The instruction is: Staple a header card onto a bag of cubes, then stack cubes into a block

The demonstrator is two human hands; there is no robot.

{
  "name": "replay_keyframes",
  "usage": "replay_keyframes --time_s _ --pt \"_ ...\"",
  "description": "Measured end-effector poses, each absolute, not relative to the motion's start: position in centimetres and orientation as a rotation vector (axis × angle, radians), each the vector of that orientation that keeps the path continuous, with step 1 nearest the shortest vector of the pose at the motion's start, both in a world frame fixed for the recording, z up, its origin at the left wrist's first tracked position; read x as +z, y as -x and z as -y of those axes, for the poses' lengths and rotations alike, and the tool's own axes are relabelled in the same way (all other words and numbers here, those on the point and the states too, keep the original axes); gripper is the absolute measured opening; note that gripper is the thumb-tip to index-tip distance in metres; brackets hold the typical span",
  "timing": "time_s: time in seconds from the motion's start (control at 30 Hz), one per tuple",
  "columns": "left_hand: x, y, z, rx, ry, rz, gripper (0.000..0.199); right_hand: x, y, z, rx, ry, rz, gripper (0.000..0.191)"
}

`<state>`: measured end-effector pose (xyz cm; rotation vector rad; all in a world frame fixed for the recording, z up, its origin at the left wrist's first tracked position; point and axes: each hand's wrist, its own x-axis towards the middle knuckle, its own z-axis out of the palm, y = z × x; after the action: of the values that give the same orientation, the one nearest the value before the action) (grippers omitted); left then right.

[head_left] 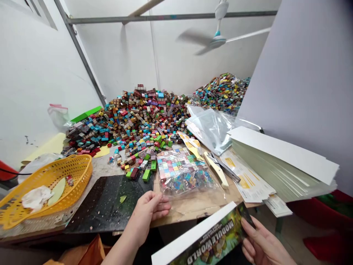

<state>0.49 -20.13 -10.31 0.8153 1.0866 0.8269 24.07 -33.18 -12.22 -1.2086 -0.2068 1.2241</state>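
Just beyond the left hand (151, 209), a clear bag (190, 180) of small colored bricks lies flat on the counter (103, 166). Its fingers are loosely curled near the bag's lower edge; whether they touch it, I cannot tell. Well apart from it, the right hand (260, 239) is clamped on the end of a printed box (212, 241), tilted in front of the counter. Left of the left hand are a black board (102, 206) and a yellow basket (78, 180).
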Motion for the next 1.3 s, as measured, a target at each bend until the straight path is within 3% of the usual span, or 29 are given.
replay_keyframes --time_s 0.53,1.1,1.3 --pt "-10.6 2.7 23.9 0.711 -0.764 -1.114 0.023 -12.9 -24.1 35.0 1.200 1.181 0.137 0.019" --pt "-11.2 3.8 24.1 0.645 -0.672 -1.043 0.022 -13.7 -22.8 33.4 1.189 1.088 0.219 0.017" --pt "-11.6 3.7 24.1 0.669 -0.846 -1.085 0.033 -14.2 -22.7 32.5 1.171 1.114 0.256 0.016"
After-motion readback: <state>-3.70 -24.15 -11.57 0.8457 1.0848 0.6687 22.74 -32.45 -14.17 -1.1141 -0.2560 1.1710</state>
